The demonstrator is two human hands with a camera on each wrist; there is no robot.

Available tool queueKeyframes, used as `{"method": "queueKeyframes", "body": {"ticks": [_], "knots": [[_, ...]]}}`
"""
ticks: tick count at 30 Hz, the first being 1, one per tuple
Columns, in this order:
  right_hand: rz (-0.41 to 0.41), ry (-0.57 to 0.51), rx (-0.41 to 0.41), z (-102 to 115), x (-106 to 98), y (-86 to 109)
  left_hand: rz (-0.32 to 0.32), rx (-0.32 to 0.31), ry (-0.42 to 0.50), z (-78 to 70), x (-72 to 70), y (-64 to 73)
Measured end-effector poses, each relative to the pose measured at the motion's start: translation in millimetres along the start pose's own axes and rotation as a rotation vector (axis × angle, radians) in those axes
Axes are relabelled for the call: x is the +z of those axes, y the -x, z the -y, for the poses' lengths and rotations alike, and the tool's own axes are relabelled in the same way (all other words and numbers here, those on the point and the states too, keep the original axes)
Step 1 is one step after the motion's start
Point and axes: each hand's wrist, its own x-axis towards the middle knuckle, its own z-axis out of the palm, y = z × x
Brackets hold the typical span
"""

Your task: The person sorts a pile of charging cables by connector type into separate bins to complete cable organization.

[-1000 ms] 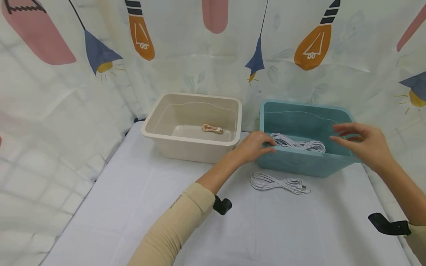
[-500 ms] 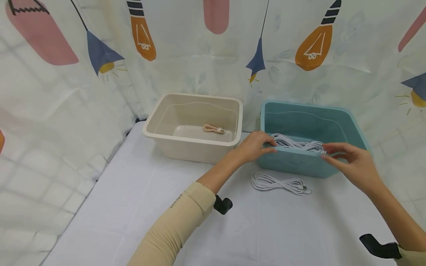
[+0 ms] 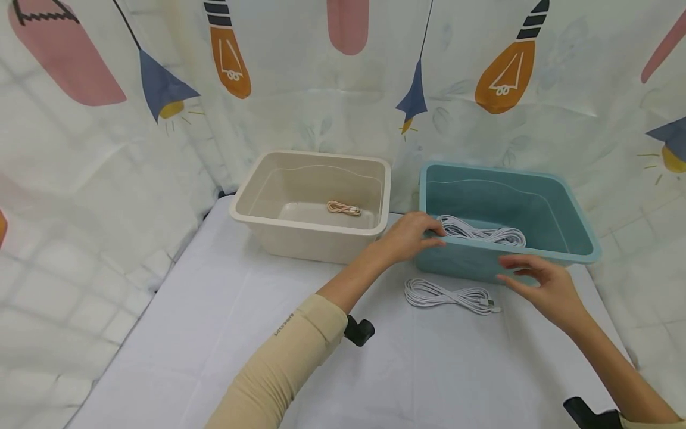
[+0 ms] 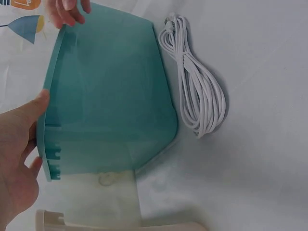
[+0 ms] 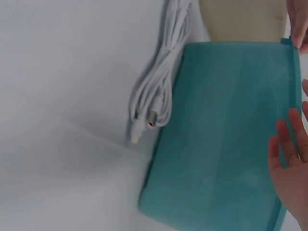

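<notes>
My left hand (image 3: 409, 237) grips the front left corner of a teal plastic bin (image 3: 482, 260). In the left wrist view its fingers (image 4: 42, 95) pinch the rim. A bundled white cable (image 3: 485, 234) lies inside that bin, just behind the front wall. Another white USB cable (image 3: 450, 296), looped and gathered at its middle, lies on the table in front; the right wrist view shows its plugs (image 5: 139, 126). My right hand (image 3: 541, 290) hovers before the bin's front right side, fingers spread from the thumb and holding nothing.
A beige bin (image 3: 308, 241) stands to the left of the teal one, with a small peach-coloured cable bundle (image 3: 343, 208) inside. Both stand at the back of a table with a white cloth (image 3: 214, 333). A printed curtain (image 3: 343, 107) hangs close behind them.
My right hand has come from over the teal bin's right end, past the cable inside it, forward and down to the outside of the front wall. The left hand keeps its place.
</notes>
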Motion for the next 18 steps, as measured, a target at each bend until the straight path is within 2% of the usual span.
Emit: {"method": "queueKeyframes", "body": {"ticks": [11, 18], "knots": [[0.031, -0.011, -0.032, -26, 28, 12.0, 0.008, -0.016, 0.021, -1.3, -0.7, -1.0], [0.085, 0.032, 0.034, -42, 41, 18.6, 0.008, -0.015, 0.011, -0.6, -0.6, -1.1]]}}
